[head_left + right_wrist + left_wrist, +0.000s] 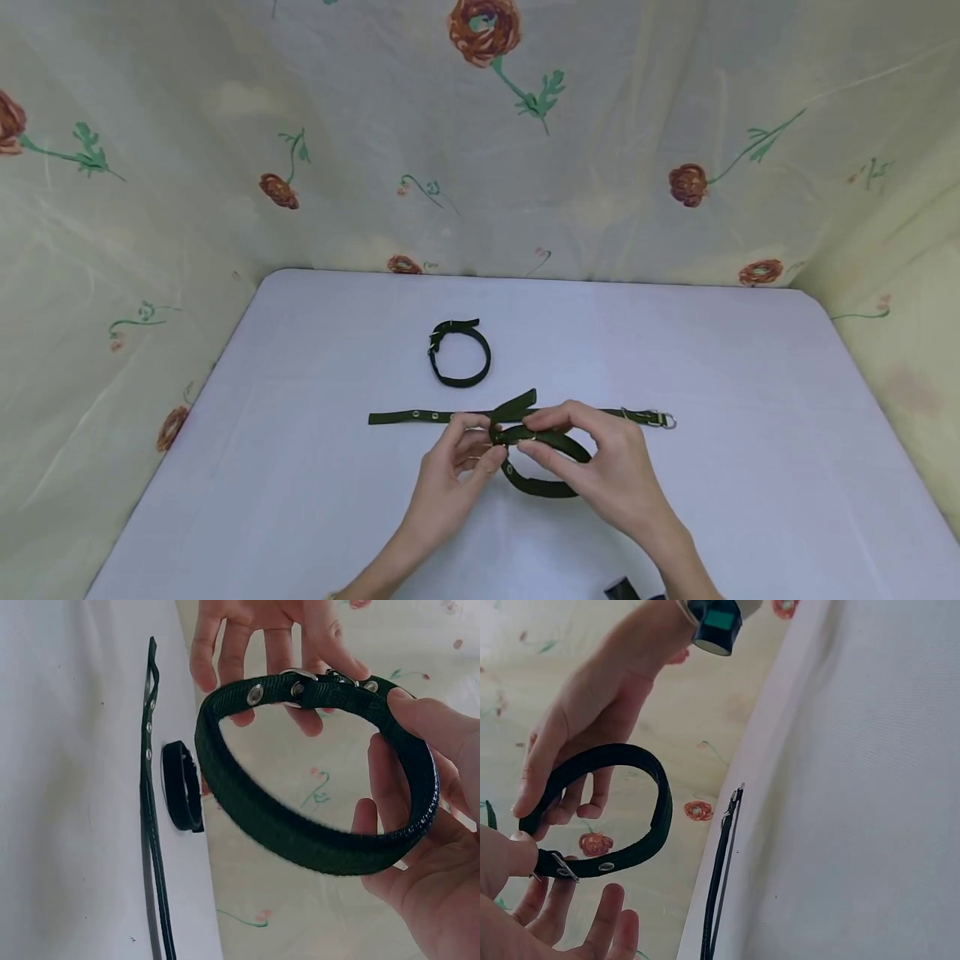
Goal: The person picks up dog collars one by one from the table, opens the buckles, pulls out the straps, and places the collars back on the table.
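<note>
A dark green webbing collar, buckled into a loop, is held above the table between both hands. Metal eyelets and a buckle show along its band. My left hand pinches it at the buckle between thumb and forefinger, the other fingers spread loosely below. With thumb and fingertips, my right hand grips the band just right of the buckle. The strap's loose end sticks up past the left fingertips. Behind the hands a second collar lies stretched out straight, partly hidden by them.
Farther back on the white table lies a third collar, fastened in a loop. Floral cloth hangs behind the table and at both sides. A black wrist camera shows by the right forearm.
</note>
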{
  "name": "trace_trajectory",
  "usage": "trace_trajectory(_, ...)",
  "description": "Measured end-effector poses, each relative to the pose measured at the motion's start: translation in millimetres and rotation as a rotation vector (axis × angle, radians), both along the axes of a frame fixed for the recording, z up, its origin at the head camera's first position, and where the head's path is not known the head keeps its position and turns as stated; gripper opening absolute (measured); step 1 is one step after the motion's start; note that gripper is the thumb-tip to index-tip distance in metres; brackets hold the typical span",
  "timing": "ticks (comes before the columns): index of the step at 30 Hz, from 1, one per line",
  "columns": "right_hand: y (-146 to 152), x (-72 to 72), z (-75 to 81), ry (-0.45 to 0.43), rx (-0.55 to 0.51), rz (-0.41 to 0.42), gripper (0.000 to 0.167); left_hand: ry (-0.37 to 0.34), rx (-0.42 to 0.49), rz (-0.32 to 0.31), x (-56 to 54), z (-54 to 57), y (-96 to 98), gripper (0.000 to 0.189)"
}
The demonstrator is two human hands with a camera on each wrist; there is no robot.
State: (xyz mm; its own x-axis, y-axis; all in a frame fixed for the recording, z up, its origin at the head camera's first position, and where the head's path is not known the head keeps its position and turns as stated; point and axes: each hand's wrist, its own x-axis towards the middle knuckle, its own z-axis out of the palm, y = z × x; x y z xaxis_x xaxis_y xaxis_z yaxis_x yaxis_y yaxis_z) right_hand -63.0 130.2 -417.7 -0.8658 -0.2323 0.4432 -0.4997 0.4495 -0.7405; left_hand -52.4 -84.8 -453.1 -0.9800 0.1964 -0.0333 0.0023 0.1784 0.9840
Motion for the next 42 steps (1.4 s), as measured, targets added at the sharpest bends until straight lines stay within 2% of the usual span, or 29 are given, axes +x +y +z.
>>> trace_trajectory(8, -1.3, -1.8, -4.1, -0.016, -0.006, 0.002, 0.027, 0.041, 0.016, 0.014, -3.3, -1.2, -2.3, 0.025)
trace_trajectory(12, -3.2, -2.4, -6.1, -0.009, 0.032, -0.015, 0.029, 0.121, 0.001, 0.058, -7.5, 0.0, -3.7, 0.023)
trace_trajectory(18, -8.3, -1.8, -8.4, -0.011, 0.053, -0.020, 0.034, 0.281, -0.125, 0.090, -11.9, 4.3, -6.7, 0.023)
trace_trajectory(24, -15.3, -0.7, -10.6, -0.014, 0.031, -0.015, 0.038, 0.448, -0.294, 0.070, -12.6, 7.1, -5.8, 0.029)
trace_trajectory(27, -18.2, -0.2, -10.1, -0.017, 0.026, -0.009, 0.034, 0.495, -0.343, 0.071, -12.4, 7.9, -5.2, 0.031)
trace_trajectory(34, -17.8, -0.9, -9.7, 0.004, -0.013, -0.030, 0.030, 0.534, -0.364, 0.065, -13.7, 10.5, -4.6, 0.030)
trace_trajectory(42, -17.4, -2.1, -12.1, 0.019, -0.034, -0.050, 0.029, 0.504, -0.352, 0.061, -14.7, 10.8, -3.3, 0.027)
